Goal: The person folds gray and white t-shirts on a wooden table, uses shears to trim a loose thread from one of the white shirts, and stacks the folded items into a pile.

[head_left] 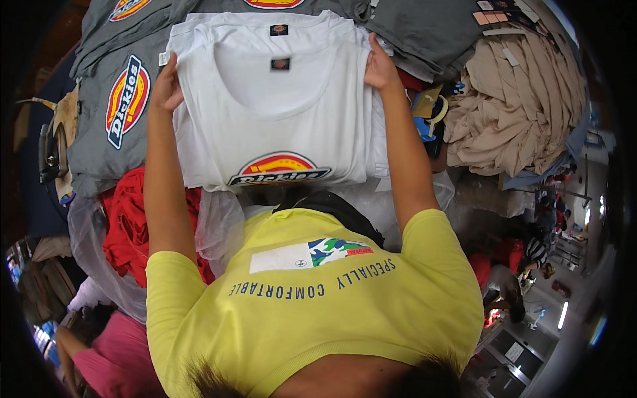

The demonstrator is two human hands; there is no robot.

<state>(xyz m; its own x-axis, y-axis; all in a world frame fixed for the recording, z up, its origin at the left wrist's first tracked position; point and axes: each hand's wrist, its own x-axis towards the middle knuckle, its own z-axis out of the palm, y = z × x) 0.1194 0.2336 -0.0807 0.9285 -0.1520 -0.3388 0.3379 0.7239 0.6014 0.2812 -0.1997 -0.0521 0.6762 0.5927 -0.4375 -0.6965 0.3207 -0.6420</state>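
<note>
In front of me lies a folded white tank top (279, 132) with a wide scoop neck, a small black label inside the collar and a red and yellow print low on its front. More white folded garments (225, 28) show beneath it, their upper edge and another black label sticking out beyond it. My left hand (167, 86) grips the tank top's left edge near the shoulder, thumb up and fingers partly hidden by cloth. At the opposite edge my right hand (381, 66) holds it the same way, its fingers mostly behind the fabric.
Grey printed shirts (93, 146) lie left, and folded dark grey garments (431, 30) at the far right. Beside them sit a tape roll (438, 109) and a heap of beige cloth (524, 106). Red cloth (126, 225) fills a clear bag near my left arm. Other people are around.
</note>
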